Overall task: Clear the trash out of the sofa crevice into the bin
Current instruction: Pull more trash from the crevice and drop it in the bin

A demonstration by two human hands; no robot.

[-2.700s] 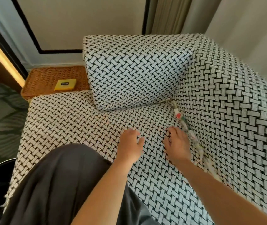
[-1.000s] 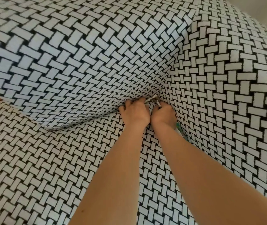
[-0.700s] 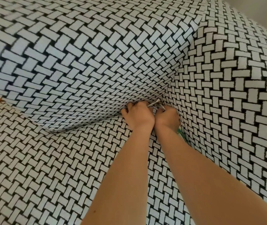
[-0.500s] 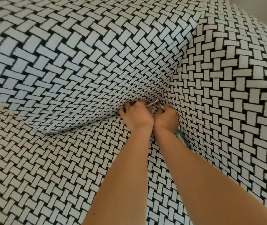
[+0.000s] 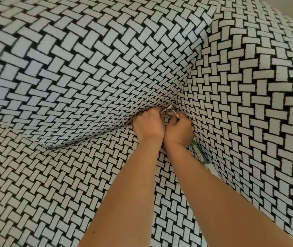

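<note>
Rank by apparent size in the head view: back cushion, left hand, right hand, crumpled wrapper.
Largest: back cushion.
Next: left hand and right hand, which look alike.
Smallest: crumpled wrapper, partly hidden by them.

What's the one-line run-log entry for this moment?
step: extract trash from sofa crevice | left hand: grips trash | right hand: grips trash | more trash: beside right wrist

left hand point(image 5: 148, 124) touching right hand point(image 5: 178, 130) | trash point(image 5: 169, 111) in crevice point(image 5: 180, 99) beyond
</note>
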